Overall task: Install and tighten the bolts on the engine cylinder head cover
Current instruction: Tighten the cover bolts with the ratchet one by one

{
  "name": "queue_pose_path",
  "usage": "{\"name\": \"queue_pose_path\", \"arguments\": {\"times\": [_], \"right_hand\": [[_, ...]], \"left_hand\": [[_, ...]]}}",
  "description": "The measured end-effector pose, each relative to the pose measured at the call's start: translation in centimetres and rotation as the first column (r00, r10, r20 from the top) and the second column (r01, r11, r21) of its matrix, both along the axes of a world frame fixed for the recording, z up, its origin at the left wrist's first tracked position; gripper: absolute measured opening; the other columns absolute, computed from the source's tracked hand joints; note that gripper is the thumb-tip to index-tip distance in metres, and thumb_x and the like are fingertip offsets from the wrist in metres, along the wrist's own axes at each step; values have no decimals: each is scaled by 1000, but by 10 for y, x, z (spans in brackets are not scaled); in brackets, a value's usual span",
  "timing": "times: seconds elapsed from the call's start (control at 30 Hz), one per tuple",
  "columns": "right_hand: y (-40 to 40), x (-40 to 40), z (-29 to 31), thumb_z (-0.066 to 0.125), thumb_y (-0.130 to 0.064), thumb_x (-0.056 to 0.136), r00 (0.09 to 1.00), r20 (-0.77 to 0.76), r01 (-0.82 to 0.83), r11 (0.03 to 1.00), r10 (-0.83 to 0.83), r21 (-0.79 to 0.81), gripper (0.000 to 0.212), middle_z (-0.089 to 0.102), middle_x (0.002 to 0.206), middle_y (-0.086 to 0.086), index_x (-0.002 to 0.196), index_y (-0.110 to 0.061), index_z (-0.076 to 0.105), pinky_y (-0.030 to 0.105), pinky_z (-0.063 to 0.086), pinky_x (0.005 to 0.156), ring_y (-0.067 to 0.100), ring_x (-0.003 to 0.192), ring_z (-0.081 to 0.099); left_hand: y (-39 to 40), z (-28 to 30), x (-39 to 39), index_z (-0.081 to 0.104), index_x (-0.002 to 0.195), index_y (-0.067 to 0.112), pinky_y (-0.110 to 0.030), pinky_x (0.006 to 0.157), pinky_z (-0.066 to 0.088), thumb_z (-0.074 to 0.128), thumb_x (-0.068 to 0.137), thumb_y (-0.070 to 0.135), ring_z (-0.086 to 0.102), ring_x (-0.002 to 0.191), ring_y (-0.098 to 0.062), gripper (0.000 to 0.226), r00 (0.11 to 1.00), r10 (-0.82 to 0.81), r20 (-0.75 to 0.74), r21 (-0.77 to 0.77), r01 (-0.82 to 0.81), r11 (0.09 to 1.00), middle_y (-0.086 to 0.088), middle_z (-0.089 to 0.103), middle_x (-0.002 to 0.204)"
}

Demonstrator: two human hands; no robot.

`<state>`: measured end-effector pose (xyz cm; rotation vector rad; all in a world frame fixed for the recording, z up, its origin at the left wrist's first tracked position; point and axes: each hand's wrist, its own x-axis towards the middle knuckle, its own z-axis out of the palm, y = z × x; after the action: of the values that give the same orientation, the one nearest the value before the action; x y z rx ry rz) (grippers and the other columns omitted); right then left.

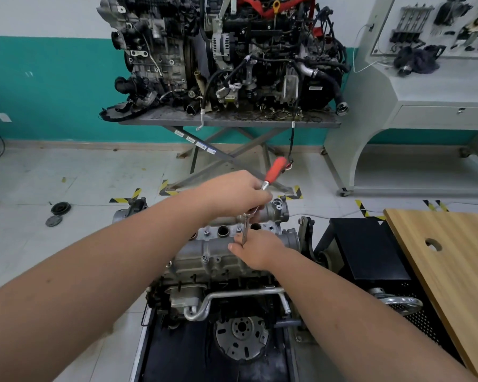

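Ratchet wrench (pixel 271 175) is grasped by left hand (pixel 236 193) | extension bar (pixel 245 230) is steadied by right hand (pixel 255 250) on cylinder head cover (pixel 218 255) | risk: socket slipping off bolt if tilted

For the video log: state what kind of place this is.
Probably an automotive training workshop: engines sit on a lift table, parts hang on a display board, and the hands work a red-handled ratchet over a cylinder head cover.

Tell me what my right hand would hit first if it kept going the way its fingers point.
Probably the wrench's extension bar, which the right hand already holds; beyond it the cylinder head cover. Depth is unclear.
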<state>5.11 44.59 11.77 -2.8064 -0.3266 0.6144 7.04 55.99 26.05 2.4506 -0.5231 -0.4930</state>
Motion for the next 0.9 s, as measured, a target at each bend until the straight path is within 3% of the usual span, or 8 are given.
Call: {"name": "queue_pose_path", "arguments": {"times": [0.13, 0.27, 0.33, 0.4, 0.5, 0.6, 0.73, 0.9], "right_hand": [[2, -1, 1, 36, -48, 103, 1000, 22, 1, 1000, -1, -2, 34, 61, 100, 6, 89, -21, 49, 42, 48, 89, 29, 101, 58], [4, -4, 2, 40, -42, 104, 997, 75, 16, 999, -18, 32, 35, 66, 114, 8, 103, -14, 62, 42, 47, 95, 28, 112, 58], [5, -2, 3, 38, -35, 104, 999, 46, 24, 999, -25, 34, 35, 67, 116, 7, 114, -13, 64, 41, 47, 97, 26, 114, 59], [7, 2, 3, 34, -26, 104, 998, 6, 64, 997, -64, 54, 34, 63, 120, 11, 120, -11, 60, 40, 46, 93, 30, 115, 57], [6, 6, 0, 39, -31, 101, 994, -1, 112, 993, -112, 27, 34, 65, 110, 13, 113, -10, 62, 38, 46, 79, 34, 103, 62], [6, 7, -1, 38, -38, 101, 993, 10, 121, 992, -121, 22, 31, 65, 101, 8, 101, -16, 61, 37, 44, 75, 31, 92, 60], [6, 5, 2, 30, -32, 102, 1000, -6, 26, 999, -27, -35, 30, 63, 108, 10, 96, -16, 55, 37, 40, 76, 27, 93, 55], [7, 2, 3, 35, -49, 102, 999, -14, 50, 999, -50, -4, 38, 64, 102, 8, 92, -19, 55, 39, 48, 83, 27, 96, 59]], "left_hand": [[3, 5, -11, 55, 65, 24, -19, 42, 32, 45, 101, 48, 46, 42, -3, 44, 930, -281, 237, 201, 237, 951, 6, 58, 53], [12, -10, -18, 59, 81, 28, -28, 59, 36, 45, 98, 52, 57, 75, -19, 32, 644, -527, 554, 439, 311, 843, 12, 45, 75], [18, -27, -20, 68, 87, 19, -32, 68, 42, 50, 92, 53, 60, 83, -23, 39, 480, -476, 737, 349, 333, 876, 4, 56, 86], [21, -41, -23, 69, 84, 14, -38, 74, 50, 53, 88, 56, 61, 90, -24, 45, 559, -256, 789, 68, 334, 940, -4, 65, 99], [18, -59, -30, 66, 117, 16, -40, 98, 49, 41, 93, 53, 57, 115, -10, 51, 865, 73, 496, -410, 159, 898, 8, 57, 128], [6, -71, -41, 63, 124, 31, -41, 90, 57, 33, 102, 53, 68, 102, -13, 42, 950, 298, 92, -771, -121, 625, 9, 68, 118], [-6, -73, -42, 66, 108, 19, -28, 69, 55, 36, 104, 46, 65, 71, -16, 41, 855, 226, -468, -857, -501, 120, -6, 75, 93], [7, -61, -23, 54, 105, 13, -32, 56, 51, 44, 105, 42, 59, 52, -20, 31, 745, 246, -620, -731, -662, 163, -5, 68, 67]]}}
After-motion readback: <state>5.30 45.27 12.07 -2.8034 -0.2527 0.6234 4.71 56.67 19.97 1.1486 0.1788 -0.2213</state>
